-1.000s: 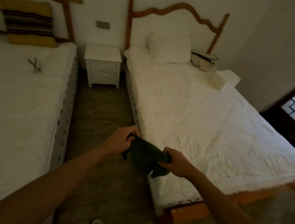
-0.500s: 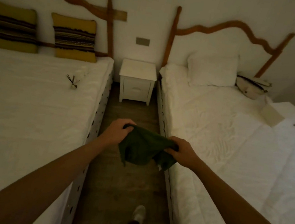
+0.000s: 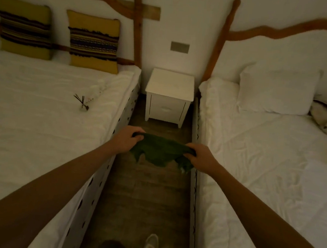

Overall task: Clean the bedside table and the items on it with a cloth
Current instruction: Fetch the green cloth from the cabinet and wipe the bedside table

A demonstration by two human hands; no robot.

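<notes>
Both hands hold one dark green cloth (image 3: pixel 161 152) stretched between them above the wooden floor (image 3: pixel 144 197) of the aisle: the left hand (image 3: pixel 126 140) has its fingers curled over one bunched edge, the right hand (image 3: pixel 199 156) pinches the other. Beyond, well apart from the cloth, the small white wooden bedside table (image 3: pixel 169 96) stands against the wall between two white beds, its top bare. Wiping looks not yet begun; the whole table remains, and its items seem to lie on the left bed (image 3: pixel 40 123).
</notes>
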